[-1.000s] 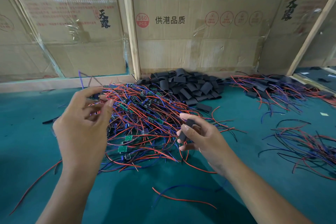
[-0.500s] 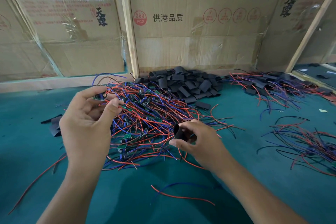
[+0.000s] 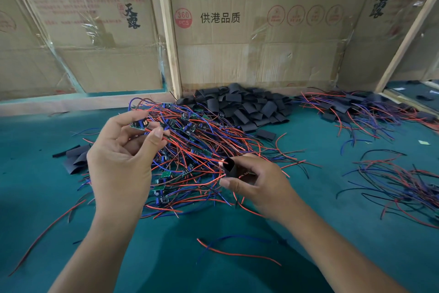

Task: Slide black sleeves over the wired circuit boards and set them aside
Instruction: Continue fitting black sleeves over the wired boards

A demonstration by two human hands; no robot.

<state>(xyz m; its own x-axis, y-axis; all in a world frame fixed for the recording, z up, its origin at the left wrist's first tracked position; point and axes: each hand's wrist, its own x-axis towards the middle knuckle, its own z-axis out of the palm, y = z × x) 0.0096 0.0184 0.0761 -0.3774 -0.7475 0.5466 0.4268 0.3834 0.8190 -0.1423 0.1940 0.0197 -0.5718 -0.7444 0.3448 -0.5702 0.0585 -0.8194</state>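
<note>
You are pinching a small green circuit board [image 3: 138, 124] between the thumb and fingertips of your left hand [image 3: 118, 162], raised above the heap; the board is carrying a dark wound component on top, and thin red and blue leads are trailing from it down and to the right. Your right hand [image 3: 259, 183] is gripping a short black sleeve [image 3: 230, 168] with curled fingers, its open mouth turned toward the left hand and squeezed into a rounded, slightly squared tube. The red lead tips are reaching the sleeve's mouth; whether they are already inside is hard to tell, as the view is blurred there. The two hands are staying apart, linked only by the wires.

Beneath them a tangled heap of wired boards [image 3: 190, 150] is lying, glossy red and blue insulation over small green boards. Behind it, a pile of flat matte black sleeves [image 3: 244, 107] is resting against the back wall. A few more flattened sleeves [image 3: 76, 158] are lying to the left. Sleeved boards with wires [image 3: 356, 112] are sitting at the far right, and a bundle of loose wires [image 3: 399, 185] is lying nearer on the right. One stray red-and-blue wire pair [image 3: 235, 251] is lying in front.

The work surface [image 3: 35, 185] is teal and felt-like. Taped cardboard panels [image 3: 249, 38] with printed characters, framed by pale wooden battens [image 3: 169, 43], are closing off the back.
</note>
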